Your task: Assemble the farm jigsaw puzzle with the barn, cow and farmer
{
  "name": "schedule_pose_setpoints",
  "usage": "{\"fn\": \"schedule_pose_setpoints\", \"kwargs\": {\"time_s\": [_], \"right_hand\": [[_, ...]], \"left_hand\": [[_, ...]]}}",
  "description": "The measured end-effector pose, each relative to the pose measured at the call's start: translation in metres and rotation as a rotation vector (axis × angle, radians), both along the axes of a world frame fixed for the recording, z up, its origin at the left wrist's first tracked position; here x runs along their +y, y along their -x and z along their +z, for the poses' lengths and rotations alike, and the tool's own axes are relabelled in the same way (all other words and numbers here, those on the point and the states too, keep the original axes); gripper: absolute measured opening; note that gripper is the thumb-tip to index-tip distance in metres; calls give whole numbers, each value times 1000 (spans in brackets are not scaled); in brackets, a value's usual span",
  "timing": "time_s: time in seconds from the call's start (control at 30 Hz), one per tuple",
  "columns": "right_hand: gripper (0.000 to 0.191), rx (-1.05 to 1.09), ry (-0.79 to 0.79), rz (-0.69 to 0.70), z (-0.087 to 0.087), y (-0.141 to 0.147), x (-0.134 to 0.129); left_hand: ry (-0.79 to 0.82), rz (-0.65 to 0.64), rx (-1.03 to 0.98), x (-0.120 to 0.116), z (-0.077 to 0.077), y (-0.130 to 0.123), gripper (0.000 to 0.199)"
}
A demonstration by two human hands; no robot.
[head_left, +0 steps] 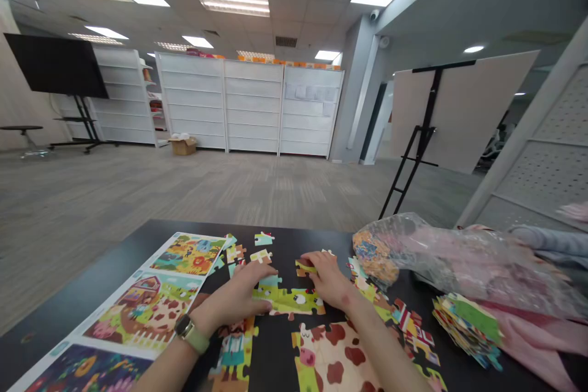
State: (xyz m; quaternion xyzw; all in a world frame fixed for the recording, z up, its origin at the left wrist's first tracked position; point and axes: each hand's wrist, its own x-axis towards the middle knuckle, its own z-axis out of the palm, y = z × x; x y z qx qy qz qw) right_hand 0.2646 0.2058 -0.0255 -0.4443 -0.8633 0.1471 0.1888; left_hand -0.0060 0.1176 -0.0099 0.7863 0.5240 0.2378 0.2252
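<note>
My left hand rests at the left end of a joined green strip of puzzle pieces with a sheep on it, thumb and fingers apart. Just above that strip, my right hand has its fingers closed on a green and brown puzzle piece. Nearer to me lie a joined cow section, partly under my right forearm, and a section with a standing figure. Loose pieces are scattered beyond my hands, and more pieces lie right of my right arm.
A printed picture sheet covers the table's left side, its middle picture showing a farm with a cow. To the right are a stack of puzzle pieces, a clear plastic bag and pink cloth. An easel stands beyond the black table.
</note>
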Motion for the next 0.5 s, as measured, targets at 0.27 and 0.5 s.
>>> {"fn": "schedule_pose_setpoints", "kwargs": {"time_s": [0.27,0.5], "right_hand": [[42,190,42,-43,11,-4,-2],[40,408,181,-85,18,-7,-4]], "left_hand": [[-2,35,7,3,-2,7,56],[-15,62,8,6,-4,15,51]]}}
